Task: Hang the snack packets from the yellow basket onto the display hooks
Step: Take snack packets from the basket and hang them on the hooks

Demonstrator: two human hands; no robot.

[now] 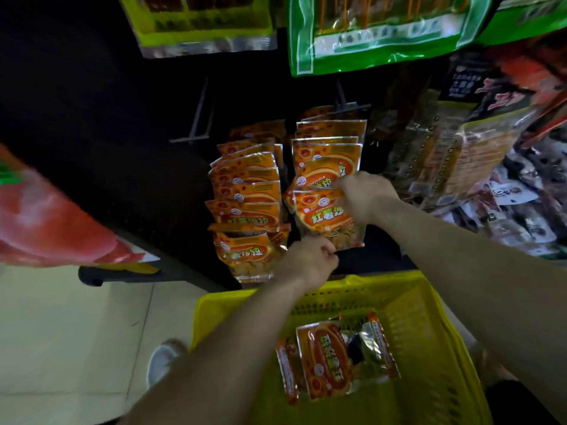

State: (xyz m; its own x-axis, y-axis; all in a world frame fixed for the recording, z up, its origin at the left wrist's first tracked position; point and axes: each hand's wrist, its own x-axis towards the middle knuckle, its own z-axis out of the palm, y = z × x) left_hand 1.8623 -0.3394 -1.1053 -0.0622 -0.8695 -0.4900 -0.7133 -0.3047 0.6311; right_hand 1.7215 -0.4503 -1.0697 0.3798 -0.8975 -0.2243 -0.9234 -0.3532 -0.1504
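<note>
Right hand (pixel 365 196): fingers curled, gripping the top edge of one orange snack packet (pixel 326 217) held upright at the display. Left hand (pixel 310 262): fingers curled tight at the lower left corner of the same packet; whether they actually pinch the foil cannot be told. Directly behind the right hand's fingers, a column of matching hung packets (pixel 328 148) runs up to a metal hook (pixel 348 104). Just left of both hands, a second column of orange packets (pixel 248 204) hangs in an overlapping stack. Further left and above that, a bare double-prong hook (pixel 199 118) projects from the dark back panel. Below both forearms sits the yellow basket (pixel 429 317), with remaining orange packets (pixel 325 357) lying flat on its floor. Above the hands hang a green-bordered bag (pixel 383 29) and a yellow-green bag (pixel 199 23). To the right of the right hand, dark and mixed packets (pixel 460 154) crowd the neighbouring hooks. Far left of the left forearm, a blurred red bag (pixel 46 222) intrudes. A light shoe (pixel 162 360) stands on pale floor tiles (pixel 76 332) left of the basket.
</note>
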